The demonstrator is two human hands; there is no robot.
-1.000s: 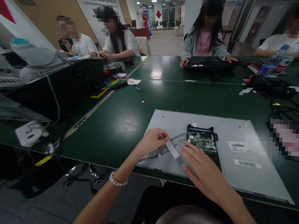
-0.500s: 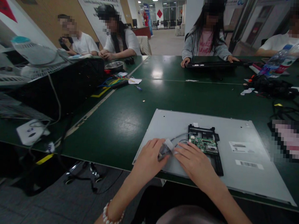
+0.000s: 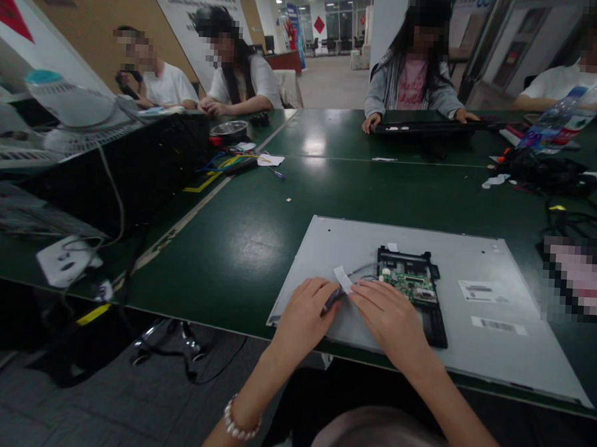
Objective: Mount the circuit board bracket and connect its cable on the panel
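Observation:
A light grey metal panel (image 3: 478, 329) lies on the green table, with a black plastic frame (image 3: 438, 321) and a green circuit board (image 3: 408, 282) on it. Thin grey wires (image 3: 369, 267) run from the board toward my hands. My left hand (image 3: 303, 320) is closed around a small dark grey piece (image 3: 332, 299), its kind unclear. A short white strip (image 3: 343, 279) sticks up between the hands. Its lower end is under the fingertips of my right hand (image 3: 388, 318), which look pressed together on it. The fingers partly hide the wires' ends.
Left stands a black box-like object (image 3: 146, 169) with a white fan (image 3: 69, 105) behind it. Loose coloured wires (image 3: 232, 160) lie nearby. At right are plastic bottles (image 3: 554, 123), black cables (image 3: 578, 225) and a phone-like item (image 3: 580, 278). Several people sit across the table.
The white strip now stands out longer and more slanted between my hands. My left hand has turned slightly, and less of the dark grey piece shows.

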